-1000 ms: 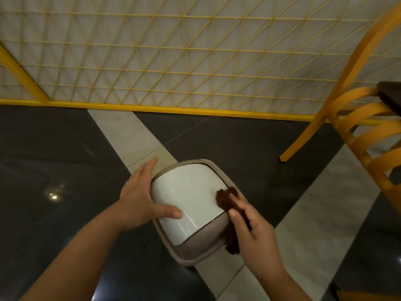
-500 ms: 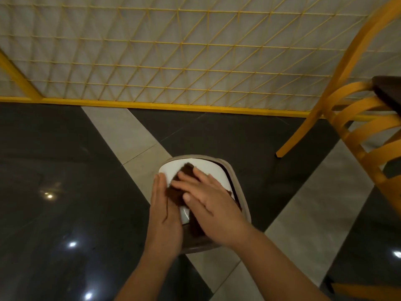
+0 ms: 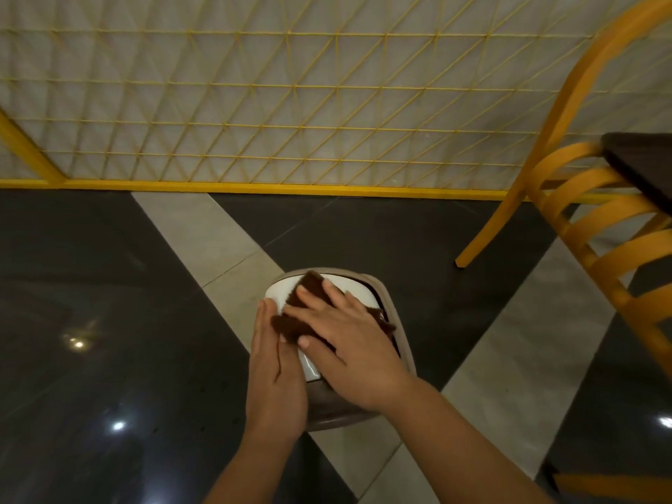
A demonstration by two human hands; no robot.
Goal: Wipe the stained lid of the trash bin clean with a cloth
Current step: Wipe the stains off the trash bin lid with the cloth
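A small trash bin stands on the floor below me, with a white domed lid (image 3: 280,292) set in a taupe rim (image 3: 394,314). A dark brown cloth (image 3: 296,309) lies spread on the lid. My right hand (image 3: 349,343) presses it flat with straight fingers, across the middle of the lid. My left hand (image 3: 274,376) rests flat against the bin's left side, fingers straight and pointing away from me. Most of the lid is hidden under the hands and cloth.
The bin stands on dark glossy floor tiles (image 3: 109,321) crossed by pale bands (image 3: 203,238). A yellow lattice partition (image 3: 291,121) runs behind it. A yellow wooden chair (image 3: 600,241) stands at the right, one leg near the bin, beside a dark tabletop (image 3: 643,165).
My right hand has carried the cloth from the lid's right edge onto its top, spreading flat. My left hand shifted from gripping the lid's left edge to lying flat alongside it.
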